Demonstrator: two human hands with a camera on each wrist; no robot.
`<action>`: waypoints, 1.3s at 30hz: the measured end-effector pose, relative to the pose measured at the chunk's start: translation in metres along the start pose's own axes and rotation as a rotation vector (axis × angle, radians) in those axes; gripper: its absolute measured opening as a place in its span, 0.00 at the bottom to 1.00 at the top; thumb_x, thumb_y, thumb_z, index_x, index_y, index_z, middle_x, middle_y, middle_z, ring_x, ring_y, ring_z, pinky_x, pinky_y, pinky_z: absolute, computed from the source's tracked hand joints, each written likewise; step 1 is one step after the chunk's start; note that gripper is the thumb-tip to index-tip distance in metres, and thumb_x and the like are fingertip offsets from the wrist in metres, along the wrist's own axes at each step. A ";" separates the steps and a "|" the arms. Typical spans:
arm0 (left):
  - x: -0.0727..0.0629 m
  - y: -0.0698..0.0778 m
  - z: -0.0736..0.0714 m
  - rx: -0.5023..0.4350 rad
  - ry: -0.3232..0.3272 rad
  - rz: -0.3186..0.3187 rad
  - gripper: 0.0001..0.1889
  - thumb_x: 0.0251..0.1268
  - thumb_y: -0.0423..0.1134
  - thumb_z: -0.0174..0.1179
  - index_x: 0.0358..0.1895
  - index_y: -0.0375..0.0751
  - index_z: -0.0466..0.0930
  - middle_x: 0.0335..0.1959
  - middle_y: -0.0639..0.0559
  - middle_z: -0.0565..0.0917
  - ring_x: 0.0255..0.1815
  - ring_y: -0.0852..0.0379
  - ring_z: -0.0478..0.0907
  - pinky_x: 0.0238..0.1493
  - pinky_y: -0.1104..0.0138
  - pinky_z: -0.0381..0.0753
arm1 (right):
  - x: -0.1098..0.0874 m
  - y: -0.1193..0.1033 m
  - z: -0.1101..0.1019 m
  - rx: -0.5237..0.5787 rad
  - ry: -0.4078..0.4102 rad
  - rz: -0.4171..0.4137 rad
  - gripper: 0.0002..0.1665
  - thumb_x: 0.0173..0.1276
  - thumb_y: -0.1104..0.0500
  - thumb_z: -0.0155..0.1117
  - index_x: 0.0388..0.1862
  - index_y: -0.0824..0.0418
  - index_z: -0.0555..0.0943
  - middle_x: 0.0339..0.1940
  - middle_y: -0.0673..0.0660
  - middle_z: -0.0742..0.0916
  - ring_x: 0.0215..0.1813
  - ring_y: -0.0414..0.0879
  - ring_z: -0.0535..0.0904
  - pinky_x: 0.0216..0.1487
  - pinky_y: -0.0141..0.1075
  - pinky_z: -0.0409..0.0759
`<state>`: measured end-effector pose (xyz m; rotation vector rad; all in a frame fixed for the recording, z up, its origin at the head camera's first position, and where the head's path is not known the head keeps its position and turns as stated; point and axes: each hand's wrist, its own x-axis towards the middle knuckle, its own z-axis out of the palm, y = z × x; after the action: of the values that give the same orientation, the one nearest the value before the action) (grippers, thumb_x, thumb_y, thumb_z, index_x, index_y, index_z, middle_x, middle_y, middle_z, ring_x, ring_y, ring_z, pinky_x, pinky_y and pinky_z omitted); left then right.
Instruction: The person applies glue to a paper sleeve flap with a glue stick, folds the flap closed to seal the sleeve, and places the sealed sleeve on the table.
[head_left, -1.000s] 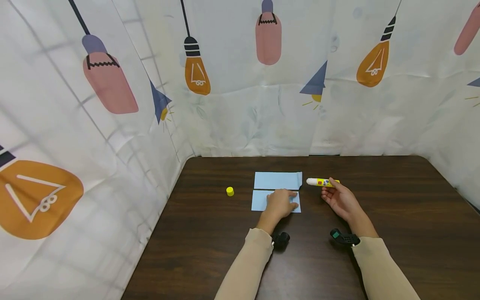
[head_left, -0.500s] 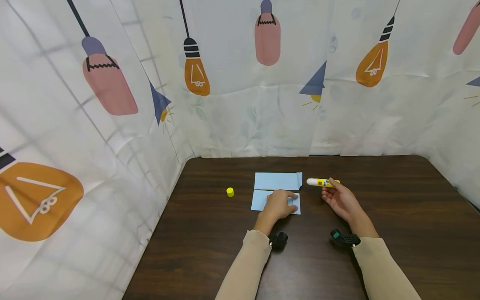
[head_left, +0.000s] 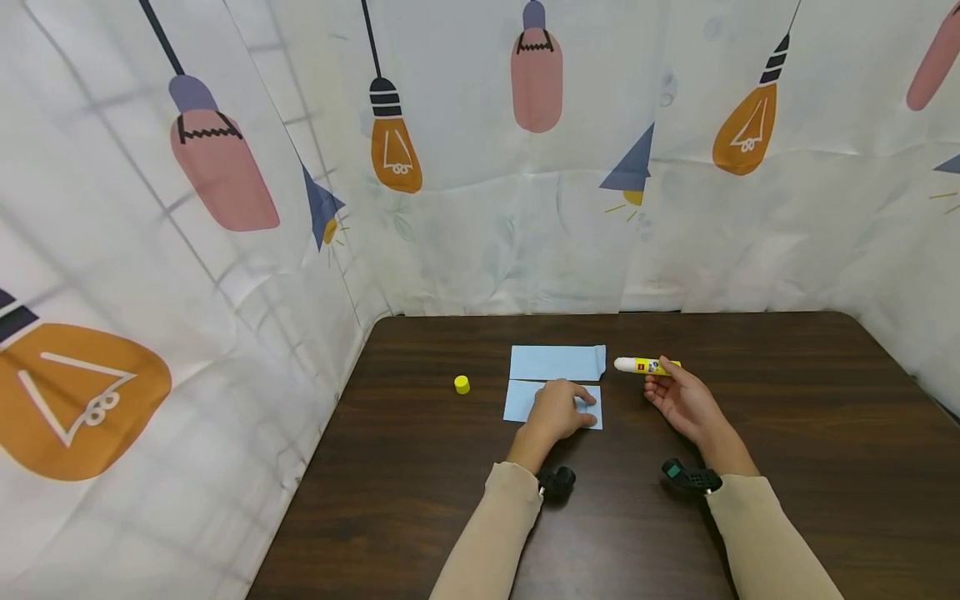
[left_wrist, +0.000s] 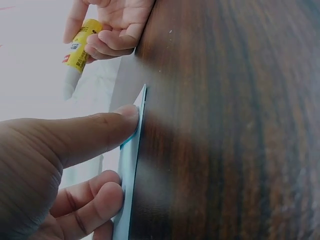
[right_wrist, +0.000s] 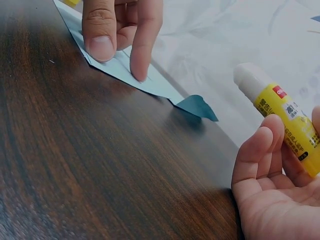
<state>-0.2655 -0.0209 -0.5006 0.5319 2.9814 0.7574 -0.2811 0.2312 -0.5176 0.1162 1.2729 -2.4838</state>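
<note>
Left hand (head_left: 557, 412) on blue paper (head_left: 518, 402) — glue stick (head_left: 637, 365) in right hand (head_left: 686, 404)

Soft glare on dark tabletop (head_left: 615, 537)

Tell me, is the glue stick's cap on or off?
Off: the yellow cap lies on the table, apart from the glue stick.

Left fingers (head_left: 577, 388) | shifted slightly lower in head view | near blue sheet (head_left: 518, 402) | right end swung likewise
</note>
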 end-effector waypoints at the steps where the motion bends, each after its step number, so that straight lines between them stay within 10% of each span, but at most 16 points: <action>1: 0.000 0.000 0.000 -0.008 0.002 0.001 0.12 0.58 0.48 0.77 0.45 0.58 0.92 0.40 0.57 0.89 0.44 0.58 0.84 0.50 0.63 0.81 | 0.000 0.000 0.000 -0.001 0.002 -0.001 0.17 0.83 0.48 0.50 0.58 0.58 0.63 0.39 0.52 0.81 0.40 0.41 0.76 0.48 0.29 0.80; 7: 0.001 -0.001 0.000 -0.037 0.001 0.000 0.11 0.57 0.47 0.77 0.43 0.56 0.92 0.31 0.59 0.86 0.29 0.67 0.77 0.41 0.68 0.78 | -0.001 -0.001 0.000 -0.011 0.001 -0.006 0.17 0.83 0.48 0.50 0.57 0.57 0.63 0.39 0.51 0.81 0.40 0.41 0.76 0.48 0.29 0.80; 17: 0.001 0.000 0.002 -0.052 0.026 -0.035 0.04 0.62 0.43 0.73 0.38 0.57 0.94 0.49 0.59 0.91 0.58 0.54 0.85 0.58 0.62 0.82 | -0.002 0.001 -0.001 -0.001 -0.033 -0.028 0.16 0.84 0.49 0.49 0.57 0.58 0.65 0.38 0.52 0.82 0.39 0.41 0.77 0.47 0.30 0.80; 39: 0.002 -0.001 0.001 -0.006 0.020 -0.031 0.15 0.59 0.43 0.74 0.51 0.56 0.91 0.47 0.56 0.91 0.46 0.55 0.85 0.48 0.63 0.81 | 0.000 0.001 -0.001 0.005 -0.019 -0.019 0.17 0.83 0.49 0.50 0.58 0.58 0.64 0.40 0.53 0.81 0.40 0.41 0.77 0.47 0.30 0.80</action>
<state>-0.2681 -0.0207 -0.5014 0.4795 2.9969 0.7740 -0.2809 0.2316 -0.5188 0.0819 1.2659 -2.4978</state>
